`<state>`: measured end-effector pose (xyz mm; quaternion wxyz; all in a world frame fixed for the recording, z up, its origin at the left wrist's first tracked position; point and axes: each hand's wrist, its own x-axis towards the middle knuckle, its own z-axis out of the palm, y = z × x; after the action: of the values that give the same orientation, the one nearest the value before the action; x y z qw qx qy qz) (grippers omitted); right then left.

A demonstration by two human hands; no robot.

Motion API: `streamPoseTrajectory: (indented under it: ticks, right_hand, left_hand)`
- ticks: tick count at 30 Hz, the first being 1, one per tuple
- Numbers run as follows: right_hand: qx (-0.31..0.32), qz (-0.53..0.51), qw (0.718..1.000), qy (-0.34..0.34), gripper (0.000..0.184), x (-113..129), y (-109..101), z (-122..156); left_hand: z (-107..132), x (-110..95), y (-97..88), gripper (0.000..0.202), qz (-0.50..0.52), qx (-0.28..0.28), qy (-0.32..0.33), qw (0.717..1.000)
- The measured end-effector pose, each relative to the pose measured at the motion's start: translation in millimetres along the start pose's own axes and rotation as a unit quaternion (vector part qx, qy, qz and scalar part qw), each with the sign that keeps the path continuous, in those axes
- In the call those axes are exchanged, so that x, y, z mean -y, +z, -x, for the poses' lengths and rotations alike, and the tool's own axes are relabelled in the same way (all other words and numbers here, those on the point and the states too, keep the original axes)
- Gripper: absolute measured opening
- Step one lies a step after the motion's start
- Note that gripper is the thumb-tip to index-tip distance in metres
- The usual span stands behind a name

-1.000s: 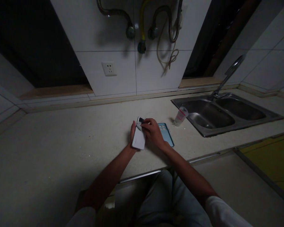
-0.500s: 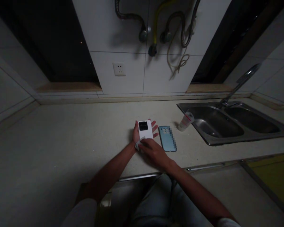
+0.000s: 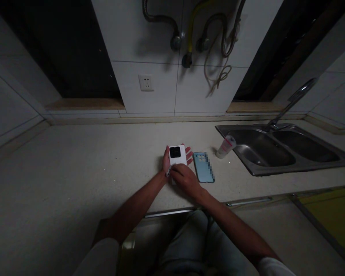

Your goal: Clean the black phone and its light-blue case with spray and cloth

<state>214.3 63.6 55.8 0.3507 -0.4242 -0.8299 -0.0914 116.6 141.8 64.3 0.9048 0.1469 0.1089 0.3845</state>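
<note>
White phone (image 3: 182, 155): back face up, black camera block (image 3: 175, 152) at the far end, away from the wearer. Held over the worktop (image 3: 109, 149), between front and back edges, left of the sink. Near end hidden by the right hand.

Left hand (image 3: 165, 160): palm up under the phone, thumb along its left edge, fingers spread and poking out past the right edge. Supporting it; grip looks loose. Can't tell if the knuckles touch the worktop.

Right hand (image 3: 186, 178): over the phone's near half, fingers curled nearly closed, pinching a small pale wad (image 3: 168, 172) at the phone's left edge, by the left wrist. Wad mostly covered; material unclear.

Blue phone case (image 3: 204, 170): on the worktop just right of the hands, camera cutouts toward the back edge. Right side pixelated.

Clear cup (image 3: 226, 147), red marking: on the worktop beyond the case, by the sink's left rim. Upright or tilted, can't tell.

Sink (image 3: 258, 171): steel, two bowls, set in the right part of the worktop; faucet (image 3: 290, 100) at its back edge.

Tiled wall behind the back edge: outlet (image 3: 146, 82), yellow hose (image 3: 190, 34), looped cord (image 3: 218, 79). Lighting dim.
</note>
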Motion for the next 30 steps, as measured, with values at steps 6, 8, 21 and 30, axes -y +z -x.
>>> streamPoseTrajectory:
  ticks: [6, 8, 21, 30]
  right_hand:
    - [-0.050, 0.003, 0.996, 0.071, 0.024, -26, -3, -17]
    - [-0.078, 0.002, 0.993, 0.091, 0.022, -37, -5, -28]
    - [-0.059, -0.014, 0.997, 0.041, 0.017, -42, -11, -35]
    - [-0.081, -0.041, 0.993, 0.071, 0.020, -38, -5, -18]
  left_hand:
    - [1, -2, -1.8, 0.061, -0.013, 0.028, -0.021, 0.999]
    - [1, -2, -1.7, 0.059, -0.020, -0.006, -0.028, 0.999]
    - [0, -1, -2.2, 0.069, -0.021, -0.053, -0.072, 0.996]
    - [-1, -3, -6.2, 0.066, -0.007, -0.027, -0.052, 0.998]
